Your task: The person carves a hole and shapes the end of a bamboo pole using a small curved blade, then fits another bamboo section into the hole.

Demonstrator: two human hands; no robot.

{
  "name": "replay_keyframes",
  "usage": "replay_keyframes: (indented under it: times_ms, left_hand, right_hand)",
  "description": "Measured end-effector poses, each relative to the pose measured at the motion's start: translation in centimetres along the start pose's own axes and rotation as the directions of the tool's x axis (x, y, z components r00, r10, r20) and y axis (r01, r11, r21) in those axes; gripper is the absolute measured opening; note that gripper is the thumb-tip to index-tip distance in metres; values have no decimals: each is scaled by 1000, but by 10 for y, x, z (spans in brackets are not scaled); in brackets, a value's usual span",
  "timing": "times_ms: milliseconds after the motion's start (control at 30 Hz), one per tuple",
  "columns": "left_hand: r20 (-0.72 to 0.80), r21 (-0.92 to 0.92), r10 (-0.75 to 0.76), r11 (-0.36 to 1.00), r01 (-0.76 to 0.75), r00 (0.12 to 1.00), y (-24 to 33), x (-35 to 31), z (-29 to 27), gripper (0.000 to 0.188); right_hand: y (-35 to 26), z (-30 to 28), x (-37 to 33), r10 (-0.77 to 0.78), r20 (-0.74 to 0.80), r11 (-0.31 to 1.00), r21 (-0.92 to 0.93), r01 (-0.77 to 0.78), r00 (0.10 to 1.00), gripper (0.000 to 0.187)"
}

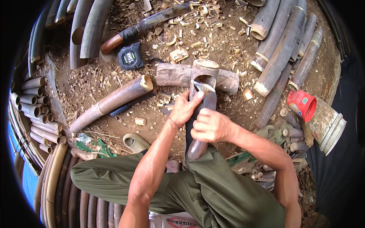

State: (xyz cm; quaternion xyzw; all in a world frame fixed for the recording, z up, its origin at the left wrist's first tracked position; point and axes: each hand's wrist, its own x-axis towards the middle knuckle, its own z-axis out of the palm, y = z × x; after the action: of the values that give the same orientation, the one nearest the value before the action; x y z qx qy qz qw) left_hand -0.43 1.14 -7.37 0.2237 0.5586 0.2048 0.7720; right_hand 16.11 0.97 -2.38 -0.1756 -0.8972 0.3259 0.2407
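Observation:
My left hand (186, 108) is wrapped round the upper part of a dark, slanted bamboo piece (210, 100), its thumb laid near the top. A shiny, pointed pale edge (203, 87) shows beside that thumb; whether it is a blade or cut bamboo I cannot tell. My right hand (213, 126) is closed in a fist lower on the same piece, whose rounded lower end rests at my knee. Anything else inside the fist is hidden. Just beyond the upper end lies a crosswise bamboo tube (173, 75), with a short upright bamboo section (205, 67) at its middle.
A black tape measure (130, 57) and a long dark tool with a brown handle (152, 22) lie ahead on chip-strewn soil. Left of my hands is a cut bamboo tube (114, 102). Bamboo poles (283, 49) lie at right, near a red container (301, 104) and whitish bucket (327, 125).

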Motion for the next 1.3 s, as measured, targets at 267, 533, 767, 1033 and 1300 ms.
replay_keyframes:
  times_ms: [267, 533, 767, 1033, 1300]
  left_hand:
    - [138, -251, 53, 968, -17, 989, -12, -6, -8, 82]
    - [190, -263, -3, 963, 54, 982, -9, -2, -12, 71]
    - [19, -139, 21, 990, -18, 1000, -6, -3, -1, 65]
    - [-74, 99, -4, 995, 11, 997, 5, -2, 7, 78]
    - [-20, -141, 14, 990, -17, 1000, 19, -11, 13, 94]
  right_hand:
    - [-11, -40, 27, 122, -97, 979, 178, -104, 988, 21]
    - [-24, -24, 18, 99, -3, 973, 211, -96, 995, 16]
    - [-14, -7, 10, 61, -22, 997, 58, -59, 998, 14]
    - [-5, -6, 1, 83, -46, 996, 15, -82, 995, 15]
    - [16, -78, 48, 814, -473, 519, 853, -57, 337, 18]
